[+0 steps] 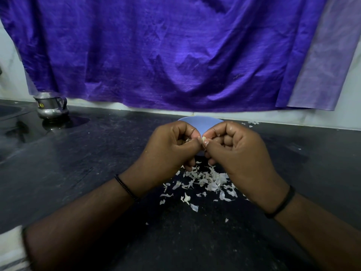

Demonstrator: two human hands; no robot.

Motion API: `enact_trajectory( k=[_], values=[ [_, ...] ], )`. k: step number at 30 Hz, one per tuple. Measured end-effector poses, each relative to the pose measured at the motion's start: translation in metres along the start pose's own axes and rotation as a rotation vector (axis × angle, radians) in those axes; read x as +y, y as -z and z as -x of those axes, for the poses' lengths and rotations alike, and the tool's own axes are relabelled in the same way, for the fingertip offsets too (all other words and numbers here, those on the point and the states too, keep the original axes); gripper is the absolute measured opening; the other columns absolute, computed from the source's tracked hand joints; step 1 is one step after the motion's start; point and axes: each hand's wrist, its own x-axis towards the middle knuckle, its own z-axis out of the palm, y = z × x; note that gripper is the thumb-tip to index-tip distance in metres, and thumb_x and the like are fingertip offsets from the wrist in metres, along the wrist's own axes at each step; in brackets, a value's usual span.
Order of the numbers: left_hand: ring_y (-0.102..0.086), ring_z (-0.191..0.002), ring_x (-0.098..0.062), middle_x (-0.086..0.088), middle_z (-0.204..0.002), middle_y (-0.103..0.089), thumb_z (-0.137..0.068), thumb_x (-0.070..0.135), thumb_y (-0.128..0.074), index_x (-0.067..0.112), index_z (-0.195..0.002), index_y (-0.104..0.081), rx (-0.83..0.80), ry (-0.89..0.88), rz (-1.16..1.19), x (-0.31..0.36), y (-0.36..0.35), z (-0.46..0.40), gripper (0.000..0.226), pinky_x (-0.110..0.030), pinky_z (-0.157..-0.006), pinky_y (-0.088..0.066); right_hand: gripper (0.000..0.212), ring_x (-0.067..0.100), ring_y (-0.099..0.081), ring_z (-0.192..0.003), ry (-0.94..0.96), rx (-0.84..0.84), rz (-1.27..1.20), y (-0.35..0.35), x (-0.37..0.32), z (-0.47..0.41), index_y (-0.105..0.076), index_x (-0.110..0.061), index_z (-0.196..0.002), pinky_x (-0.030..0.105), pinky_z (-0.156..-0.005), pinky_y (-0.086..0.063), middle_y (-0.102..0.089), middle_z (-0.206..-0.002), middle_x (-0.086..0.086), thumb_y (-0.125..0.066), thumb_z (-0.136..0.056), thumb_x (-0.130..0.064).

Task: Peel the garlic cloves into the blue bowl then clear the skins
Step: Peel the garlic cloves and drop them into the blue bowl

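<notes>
A small pale garlic clove (203,140) is pinched between the fingertips of both hands, held just above the black counter. My left hand (170,149) has its fingers curled and its thumb pressed to the clove. My right hand (236,151) pinches the clove from the other side. The blue bowl (199,123) stands right behind the hands, and they hide most of it; its contents cannot be seen. A loose heap of white garlic skins (205,182) lies on the counter below the hands.
A steel pot (51,106) stands at the back left of the black counter (97,163). A purple cloth (175,51) hangs over the wall behind. A few skins (253,123) lie at the back right near the wall.
</notes>
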Motion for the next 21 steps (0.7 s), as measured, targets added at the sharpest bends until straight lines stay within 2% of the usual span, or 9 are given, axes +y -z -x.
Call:
enact_trajectory(
  k=[2,6,12,17,21],
  values=[
    [-0.060,-0.048,-0.014,-0.004,-0.056,-0.063,-0.092,0.006,-0.063,0.009,-0.084,-0.063,0.002,-0.001,0.003,-0.0001,-0.0009,0.0000,0.009,-0.031,-0.049,-0.056,0.010,0.010,-0.068,-0.065,0.016,0.020,0.035,-0.0010,0.0004,0.0007,-0.068,-0.020,-0.085,0.028,-0.061,-0.056,-0.070,-0.070,-0.004,-0.072,-0.087,-0.011],
    [-0.060,-0.047,-0.014,-0.004,-0.054,-0.063,-0.092,0.008,-0.062,0.010,-0.083,-0.063,0.012,-0.001,0.005,-0.0006,-0.0030,0.0008,0.010,-0.031,-0.050,-0.055,0.008,0.002,-0.064,-0.062,0.045,0.067,0.096,-0.0034,-0.0023,0.0036,-0.068,-0.021,-0.085,0.016,-0.057,-0.050,-0.070,-0.072,-0.004,-0.071,-0.086,-0.014],
    [-0.060,-0.049,-0.017,-0.007,-0.055,-0.062,-0.093,0.005,-0.061,0.006,-0.085,-0.063,0.007,0.010,0.030,0.0014,-0.0049,0.0007,0.008,-0.035,-0.051,-0.057,0.008,0.001,-0.063,-0.061,0.052,0.094,0.158,-0.0055,-0.0044,0.0055,-0.067,-0.020,-0.085,0.013,-0.055,-0.049,-0.069,-0.071,-0.004,-0.071,-0.086,-0.014],
    [-0.058,-0.047,-0.017,-0.005,-0.053,-0.060,-0.093,0.001,-0.058,0.004,-0.085,-0.063,0.010,0.017,0.058,0.0010,-0.0056,0.0003,0.009,-0.035,-0.049,-0.055,0.008,0.009,-0.059,-0.057,-0.054,0.025,-0.059,-0.0030,-0.0064,0.0035,-0.066,-0.012,-0.089,0.020,-0.054,-0.049,-0.067,-0.067,0.001,-0.066,-0.086,-0.004],
    [-0.058,-0.045,-0.014,-0.003,-0.052,-0.060,-0.094,0.002,-0.058,0.005,-0.084,-0.062,0.010,0.014,0.069,0.0017,-0.0055,-0.0001,0.011,-0.030,-0.047,-0.054,0.012,0.005,-0.058,-0.057,-0.079,0.004,-0.139,-0.0025,-0.0053,0.0023,-0.066,-0.009,-0.094,0.017,-0.055,-0.048,-0.065,-0.064,-0.002,-0.065,-0.085,-0.002]
  ],
)
